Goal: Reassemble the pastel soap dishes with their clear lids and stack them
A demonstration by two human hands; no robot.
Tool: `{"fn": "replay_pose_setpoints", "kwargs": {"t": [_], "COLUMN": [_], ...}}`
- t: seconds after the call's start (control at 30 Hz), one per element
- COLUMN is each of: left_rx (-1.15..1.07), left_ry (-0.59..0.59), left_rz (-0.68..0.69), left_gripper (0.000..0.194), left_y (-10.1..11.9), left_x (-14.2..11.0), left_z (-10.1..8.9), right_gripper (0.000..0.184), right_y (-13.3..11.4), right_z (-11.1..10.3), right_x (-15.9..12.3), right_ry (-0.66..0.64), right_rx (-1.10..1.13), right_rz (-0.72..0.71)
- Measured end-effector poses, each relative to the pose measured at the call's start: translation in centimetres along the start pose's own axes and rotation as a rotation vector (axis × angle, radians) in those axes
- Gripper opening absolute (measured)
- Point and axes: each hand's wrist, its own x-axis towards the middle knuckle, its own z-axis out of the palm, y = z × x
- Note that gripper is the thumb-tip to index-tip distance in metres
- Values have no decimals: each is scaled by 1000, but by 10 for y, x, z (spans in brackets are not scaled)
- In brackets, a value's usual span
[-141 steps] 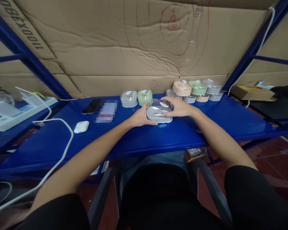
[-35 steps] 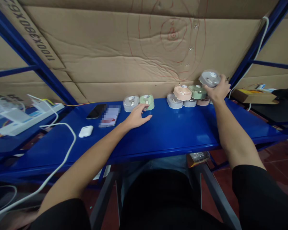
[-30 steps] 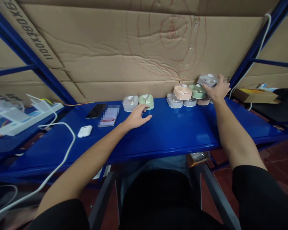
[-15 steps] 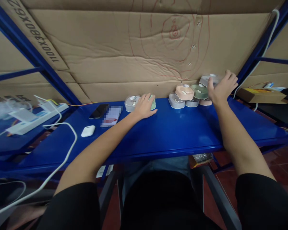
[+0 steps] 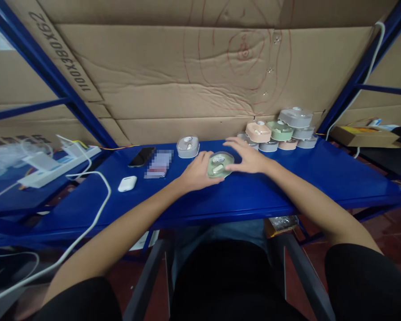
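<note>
A sage-green plastic case with a clear lid [image 5: 219, 164] sits near the middle of the blue steel shelf [image 5: 321, 187], held between my hands. My left hand [image 5: 198, 175] presses against its left side. The fingers of my right hand [image 5: 245, 160] reach over its right edge. The small pale item inside the case shows through the lid. A grey case [image 5: 188, 147] stands alone at the back of the shelf, left of my hands.
Stacked cases, including a peach one [image 5: 258, 132] and a grey one on top [image 5: 296, 117], stand at back right. A black phone [image 5: 141, 157], a blurred card [image 5: 158, 163], white earbuds case [image 5: 127, 183] and a white cable [image 5: 100, 209] lie left. Cardboard [image 5: 153, 89] forms the back.
The green case has come forward from the back of the shelf to between my hands. My right hand has moved left, off the grey case, which now rests on top of the stack.
</note>
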Motion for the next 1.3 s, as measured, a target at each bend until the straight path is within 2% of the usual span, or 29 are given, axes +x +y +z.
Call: {"fn": "replay_pose_setpoints", "kwargs": {"t": [0.07,0.13,0.27,0.47,0.67,0.77,0.93,1.1,1.3], "left_rx": [-104,-205,-306,-335,-381,-330,-234,-259,-274], "left_ry": [-34,-62,-125,-135,-136,-132,-197,-188,-120], "left_rz": [28,79,115,-12,28,84,167,184,142], "left_gripper": [99,108,127,131,135,121,57,44,41], "left_y": [-3,-8,-15,-14,-20,-26,-28,-25,-24], "left_x": [-6,-7,-4,-1,-1,-1,-3,-5,-2], "left_z": [2,2,-2,0,-6,-12,-16,-16,-17], "right_gripper": [108,114,109,104,95,96,98,106,108], "right_y": [-12,-20,-27,-34,-30,-18,-7,-12,-9], "right_z": [15,23,26,23,9,-5,-22,-23,-20], "right_x": [-1,-2,-5,-6,-4,-2,-3,-3,-4], "right_ry": [-135,-187,-197,-205,-190,-171,-306,-414,-354], "right_rx": [51,51,-19,-103,-22,-63,-190,-270,-224], "right_rz": [-30,-24,30,104,187,310,564,626,689]}}
